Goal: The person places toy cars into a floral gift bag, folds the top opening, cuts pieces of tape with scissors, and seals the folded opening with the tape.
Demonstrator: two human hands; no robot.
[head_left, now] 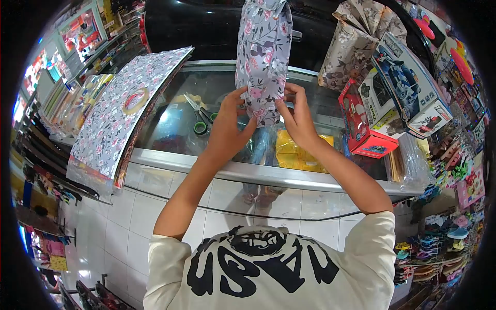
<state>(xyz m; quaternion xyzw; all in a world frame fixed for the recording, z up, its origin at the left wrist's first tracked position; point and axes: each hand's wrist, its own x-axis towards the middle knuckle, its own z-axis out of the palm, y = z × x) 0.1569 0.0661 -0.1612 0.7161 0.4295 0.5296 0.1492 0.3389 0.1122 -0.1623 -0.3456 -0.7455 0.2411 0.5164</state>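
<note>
A tall grey gift bag (263,57) of rose-patterned wrapping paper stands upright above the glass counter. My left hand (233,124) holds its lower left side, fingers behind and thumb in front. On the lower right side, my right hand (298,116) grips the bag between thumb and fingers. Scissors (200,118) with black and green handles lie on the glass left of my left hand. Further left, a roll of tape (136,101) rests on sheets of matching floral wrapping paper (111,121).
A second floral paper bag (349,46) stands at the back right. Beside it are a toy car box (408,88) and a red box (356,119). A yellow plastic packet (294,150) shows near the counter's metal front edge (232,168). Stocked shelves (444,227) flank both sides.
</note>
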